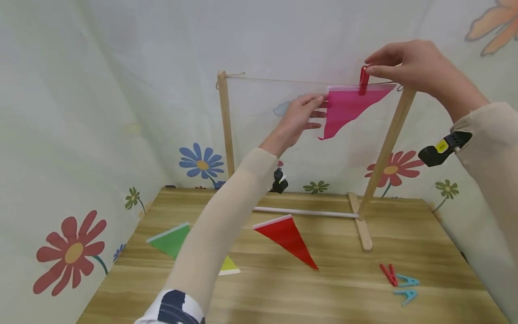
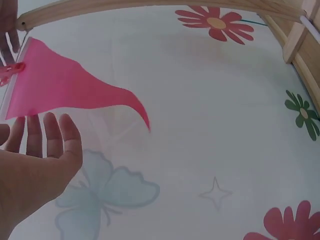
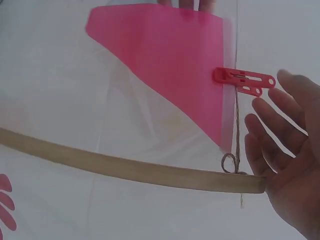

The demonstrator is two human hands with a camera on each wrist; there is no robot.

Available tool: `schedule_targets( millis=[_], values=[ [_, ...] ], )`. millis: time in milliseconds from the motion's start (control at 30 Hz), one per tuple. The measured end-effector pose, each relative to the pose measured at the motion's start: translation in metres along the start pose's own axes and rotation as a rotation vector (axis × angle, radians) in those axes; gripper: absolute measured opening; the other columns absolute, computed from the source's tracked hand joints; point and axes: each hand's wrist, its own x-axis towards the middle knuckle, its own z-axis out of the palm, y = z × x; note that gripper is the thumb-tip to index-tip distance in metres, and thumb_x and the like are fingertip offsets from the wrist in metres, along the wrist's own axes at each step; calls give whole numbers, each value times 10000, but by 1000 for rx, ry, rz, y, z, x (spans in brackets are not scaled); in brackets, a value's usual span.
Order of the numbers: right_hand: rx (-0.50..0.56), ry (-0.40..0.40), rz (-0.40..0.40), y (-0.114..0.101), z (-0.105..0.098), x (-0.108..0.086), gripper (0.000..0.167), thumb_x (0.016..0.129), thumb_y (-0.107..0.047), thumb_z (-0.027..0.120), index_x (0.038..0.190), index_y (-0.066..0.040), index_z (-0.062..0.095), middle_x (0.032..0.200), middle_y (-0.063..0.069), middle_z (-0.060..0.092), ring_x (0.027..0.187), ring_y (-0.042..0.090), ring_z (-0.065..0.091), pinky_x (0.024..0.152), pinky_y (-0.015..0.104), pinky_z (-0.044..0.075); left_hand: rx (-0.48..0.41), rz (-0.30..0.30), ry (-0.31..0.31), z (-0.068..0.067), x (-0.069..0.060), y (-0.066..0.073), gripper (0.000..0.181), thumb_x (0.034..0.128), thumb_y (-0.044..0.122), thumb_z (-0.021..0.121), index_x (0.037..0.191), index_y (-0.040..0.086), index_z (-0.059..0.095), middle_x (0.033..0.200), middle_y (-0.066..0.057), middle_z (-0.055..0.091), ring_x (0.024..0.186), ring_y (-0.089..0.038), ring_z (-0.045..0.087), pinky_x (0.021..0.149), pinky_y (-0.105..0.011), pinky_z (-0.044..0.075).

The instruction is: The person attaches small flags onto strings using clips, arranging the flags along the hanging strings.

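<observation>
A pink pennant (image 1: pixel 348 108) hangs by its white top edge along a thin string (image 1: pixel 283 80), held by a red clothespin (image 1: pixel 363 81) standing upright. My right hand (image 1: pixel 417 65) is at the clothespin's upper end; in the right wrist view its fingers (image 3: pixel 280 135) are spread and relaxed beside the clip (image 3: pixel 245 80), not squeezing it. My left hand (image 1: pixel 297 117) is at the pennant's left edge, fingers extended. In the left wrist view its fingertips (image 2: pixel 32 122) meet the pennant's edge (image 2: pixel 65 85), with the thumb apart. Whether they press on it is hard to tell.
Wooden posts (image 1: pixel 226 126) (image 1: pixel 386 153) hold the string, with a white bar (image 1: pixel 307 211) low between them. On the table (image 1: pixel 323 297) lie green (image 1: pixel 170 240), yellow (image 1: pixel 229 266) and red (image 1: pixel 289 238) pennants, a red clothespin (image 1: pixel 390 275) and two blue ones (image 1: pixel 407 281) (image 1: pixel 407 295).
</observation>
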Motion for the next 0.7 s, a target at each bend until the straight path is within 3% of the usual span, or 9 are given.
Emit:
schedule_targets(
  millis=[267, 467, 700],
  values=[
    [20, 130, -31, 1, 10, -18, 462, 1045, -390, 544, 1414, -118, 596, 1311, 171, 603, 1165, 388, 498, 659, 62, 361, 29, 19, -7, -15, -16, 2, 311, 1085, 203, 495, 1347, 120, 640, 1234, -33, 672, 1226, -340, 601, 934, -390, 556],
    [-28, 269, -103, 4, 21, -34, 391, 1053, -323, 550, 1351, -89, 650, 1228, 141, 668, 988, 195, 526, 692, 20, 356, 28, 39, -19, -19, -29, -1, 306, 1087, 207, 488, 1335, 122, 646, 1232, -28, 682, 1130, -269, 646, 940, -408, 556],
    [-99, 357, -233, 7, 36, -54, 301, 1045, -186, 578, 1287, -44, 688, 1155, 186, 701, 955, 338, 607, 699, 25, 310, 12, 64, -61, -21, -46, -1, 320, 1088, 202, 480, 1344, 95, 638, 1228, -59, 677, 1073, -251, 657, 915, -411, 562]
  ],
)
